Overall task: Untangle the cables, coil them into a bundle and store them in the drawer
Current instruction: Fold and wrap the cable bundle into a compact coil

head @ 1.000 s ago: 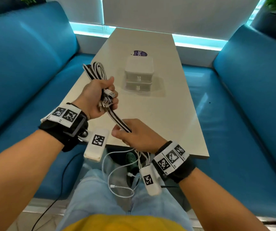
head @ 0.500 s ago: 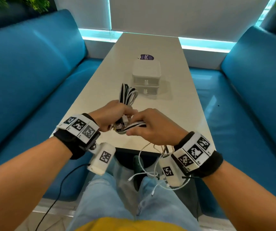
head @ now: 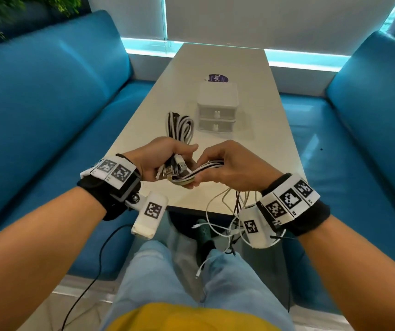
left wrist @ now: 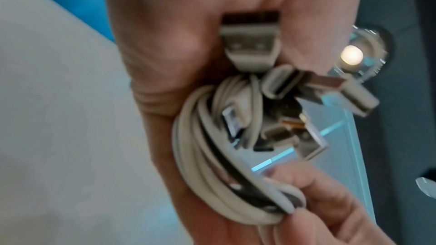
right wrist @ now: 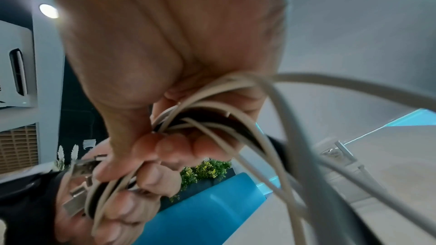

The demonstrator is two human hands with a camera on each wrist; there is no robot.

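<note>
Lap: lower centre of the head view, light blue jeans [head: 158, 278] and a yellow shirt hem [head: 191, 317]; loose white cable ends [head: 218, 225] dangle above the knees, one plug tip hanging lowest.
Wrist bands: black bands with white blocks of black-and-white square marker codes on both wrists [head: 117, 172]; the small print beside the codes is too small to read.
Left hand: the left hand [head: 160, 161], centre frame, is curled round the cable bundle [head: 179, 126], gripping it in the fist with the thumb on top; the left wrist view shows several USB plugs [left wrist: 250, 44] packed against the palm among grey-white loops.
Right hand: the right hand [head: 230, 166], just right of the left and touching the same strands, pinches a run of black and white cables [head: 206, 167] between curled fingers and thumb; the slack falls below the wrist.
Bundle: held above the near end of the table [head: 275, 144], its looped end sticking up past the left hand.
Drawer unit: a small white two-drawer box [head: 217, 108] at mid table, both drawers closed, each with a tiny rabbit-shaped knob.
Sticker: a dark purple label [head: 216, 78] just behind the box; white writing on it, not legible.
Seats: blue benches [head: 48, 103] at left and right of the frame.
</note>
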